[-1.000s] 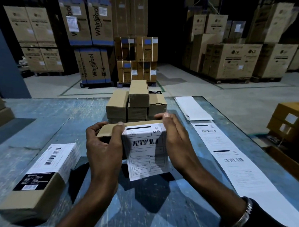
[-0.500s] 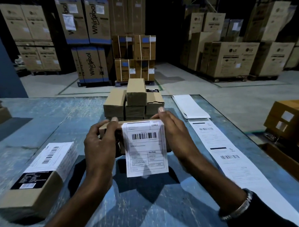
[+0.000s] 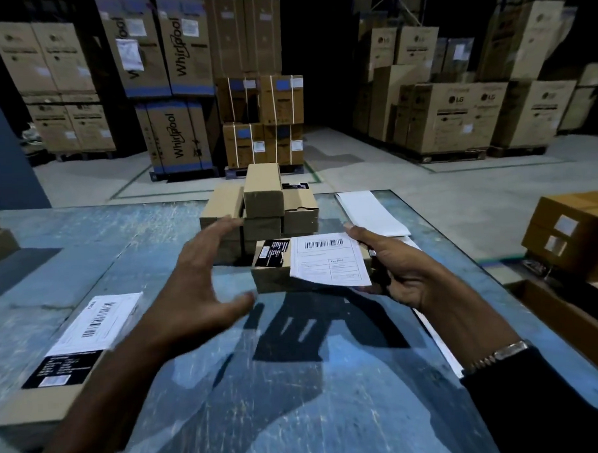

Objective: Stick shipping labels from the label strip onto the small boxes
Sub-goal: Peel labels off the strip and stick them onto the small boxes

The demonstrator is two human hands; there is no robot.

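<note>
1. The small box (image 3: pixel 275 272) is held above the table (image 3: pixel 85 235), just in front of the box stack (image 3: pixel 259 207), its long axis running left-right; its shipping label (image 3: pixel 330 261) overhangs the near edge, unstuck there.
2. The right hand (image 3: pixel 395 273) grips its right end; the left hand (image 3: pixel 197 275), spread and holding nothing, hovers just left, nearer the free end.
3. The label strip (image 3: pixel 372 213) is mostly hidden behind the right hand; the left hand is blurred.
</note>
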